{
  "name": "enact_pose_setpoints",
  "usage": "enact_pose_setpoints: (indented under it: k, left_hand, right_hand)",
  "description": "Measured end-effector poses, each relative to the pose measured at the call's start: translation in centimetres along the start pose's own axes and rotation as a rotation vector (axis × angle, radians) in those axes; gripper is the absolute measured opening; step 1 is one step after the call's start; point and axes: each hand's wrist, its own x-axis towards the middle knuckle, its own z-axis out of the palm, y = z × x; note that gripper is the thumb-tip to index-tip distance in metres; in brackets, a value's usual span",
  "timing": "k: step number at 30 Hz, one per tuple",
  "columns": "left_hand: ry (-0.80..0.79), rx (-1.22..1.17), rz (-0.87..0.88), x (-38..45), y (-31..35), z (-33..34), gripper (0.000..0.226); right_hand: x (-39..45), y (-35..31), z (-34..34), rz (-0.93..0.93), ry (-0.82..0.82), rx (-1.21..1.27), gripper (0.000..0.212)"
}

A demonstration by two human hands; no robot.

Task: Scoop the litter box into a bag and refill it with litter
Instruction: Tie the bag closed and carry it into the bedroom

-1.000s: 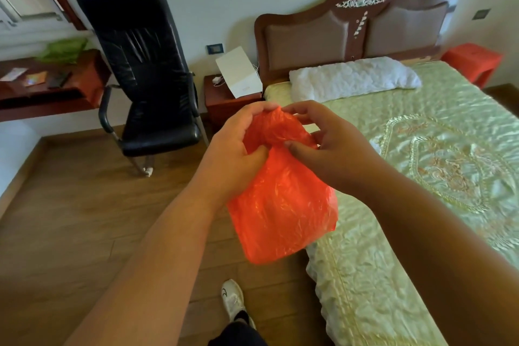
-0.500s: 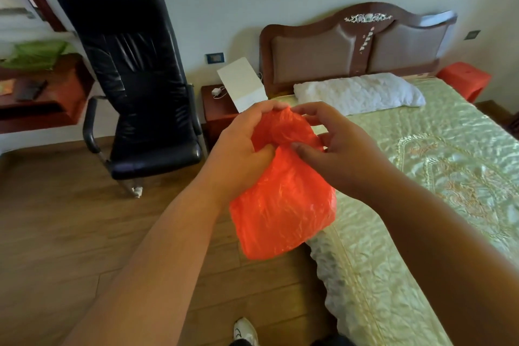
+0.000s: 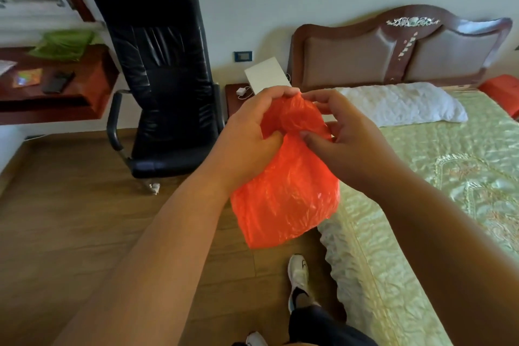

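1. Gripping the gathered top of an orange plastic bag (image 3: 286,191), both hands meet in the middle of the view, held up above the wooden floor (image 3: 70,233).
2. The left hand (image 3: 250,135) has its fingers curled over the bag's top edge, with the thumb pressed into the plastic from the near side.
3. The right hand (image 3: 345,137) pinches the same bunched plastic, its thumb on the near side and its fingers curled round the far side (the fingertips there are partly hidden by the bag).
4. The bag hangs down from the two hands, crinkled and slack; what is in it, if anything, cannot be told.
5. Below the bag, near the bottom of the view, a white shoe (image 3: 299,278) stands on the floor just beside the bed's edge.
6. A bed (image 3: 449,205) with a pale green embroidered cover fills the right side; a white pillow (image 3: 401,105) lies at its far end against a dark wooden headboard (image 3: 398,48).
7. A black office chair (image 3: 160,73) stands on the far left, near the wall.
8. Between the chair and the headboard is a small nightstand (image 3: 234,98) carrying a white box (image 3: 266,77) (tilted) and a white charger.
9. At the far left a reddish wooden desk (image 3: 56,93) holds a dark phone-like object, some papers and something green.
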Motion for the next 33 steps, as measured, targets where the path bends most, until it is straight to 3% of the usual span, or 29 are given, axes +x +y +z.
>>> enact_pose_setpoints:
  k: [10, 24, 33]
  left_hand:
    - [0.066, 0.046, -0.041, 6.3, -3.6, -1.7, 0.065]
    - [0.127, 0.089, -0.103, 24.1, -7.9, 3.1, 0.057]
    - [0.129, 0.168, -0.148, 34.1, -12.0, 2.8, 0.052]
  right_hand:
    - [9.3, 1.8, 1.5, -0.062, -0.103, 0.011, 0.049]
    - [27.5, 10.9, -2.2, -0.105, -0.161, 0.095, 0.05]
    - [37.6, 14.2, -2.1, -0.082, -0.171, 0.072, 0.053]
